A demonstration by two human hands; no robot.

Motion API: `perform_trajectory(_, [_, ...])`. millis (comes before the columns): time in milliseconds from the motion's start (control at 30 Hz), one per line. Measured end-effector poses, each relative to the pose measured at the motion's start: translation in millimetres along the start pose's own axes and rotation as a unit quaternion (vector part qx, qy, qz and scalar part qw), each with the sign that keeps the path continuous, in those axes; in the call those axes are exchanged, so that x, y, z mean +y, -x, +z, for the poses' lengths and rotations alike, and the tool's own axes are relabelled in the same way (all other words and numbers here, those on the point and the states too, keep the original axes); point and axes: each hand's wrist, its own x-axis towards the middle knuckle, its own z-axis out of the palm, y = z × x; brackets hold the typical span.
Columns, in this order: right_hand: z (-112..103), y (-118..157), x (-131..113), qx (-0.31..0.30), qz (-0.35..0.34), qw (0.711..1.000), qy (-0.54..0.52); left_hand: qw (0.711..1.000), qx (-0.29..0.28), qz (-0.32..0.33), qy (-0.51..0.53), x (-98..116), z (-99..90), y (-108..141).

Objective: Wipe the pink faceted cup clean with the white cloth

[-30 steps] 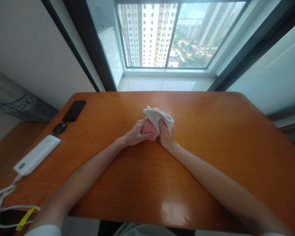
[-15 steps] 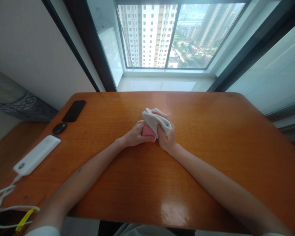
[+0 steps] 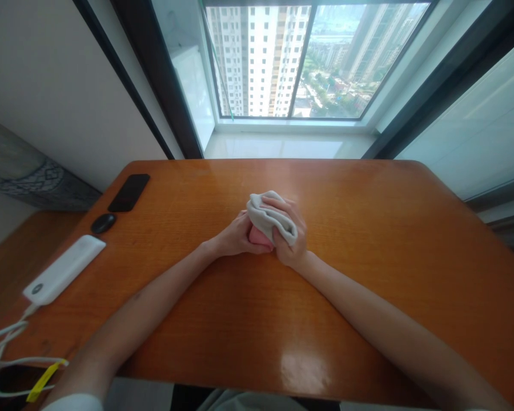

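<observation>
Left hand (image 3: pixel 237 238) is gripping a pink item (image 3: pixel 259 236), fingers (image 3: pixel 245 224) clenched on it, while right hand (image 3: pixel 288 240) is wrapping a white cloth (image 3: pixel 269 218) over it. Both are sitting mid-desk (image 3: pixel 368 274), far edge well ahead, power bank (image 3: pixel 64 269) well left.

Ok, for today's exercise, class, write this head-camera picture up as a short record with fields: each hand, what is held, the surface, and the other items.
Left hand: curled around the pink item, beside the right hand
Right hand: wrapped over the white cloth
Held: white cloth bunched against a pink item, kind hidden
Surface: wooden table, orange-brown and glossy
Other items: black phone, computer mouse, white oblong device with white cable and yellow tag
Beyond: window showing high-rise towers
</observation>
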Motion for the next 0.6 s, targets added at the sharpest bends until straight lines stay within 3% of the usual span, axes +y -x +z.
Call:
perform_trajectory(67, [1.3,-0.2,1.3,0.017,0.016,1.000,-0.009,1.000,0.007,-0.005,0.003,1.3,0.3,-0.7])
perform_trajectory(200, [6.7,0.2,10.0,0.102,0.138,0.985,-0.011,0.998,0.018,-0.060,0.004,2.7,-0.7,-2.6])
perform_trajectory(267, [4.1,0.4,7.2,0.074,0.098,0.992,-0.001,0.999,0.019,-0.049,0.000,2.1,-0.5,-2.1])
perform_trajectory(367, [-3.9,-0.2,-2.5,-0.019,-0.053,0.998,0.028,1.000,-0.017,-0.003,-0.001,0.8,1.2,-1.1])
perform_trajectory(433, [-5.7,-1.0,-3.9,-0.033,-0.081,0.996,0.033,0.999,-0.031,0.007,0.007,1.0,2.0,-1.5])
perform_trajectory(600, [2.5,-2.1,10.8,0.088,0.131,0.987,-0.009,0.998,0.028,-0.045,0.017,5.0,-0.1,-3.1])
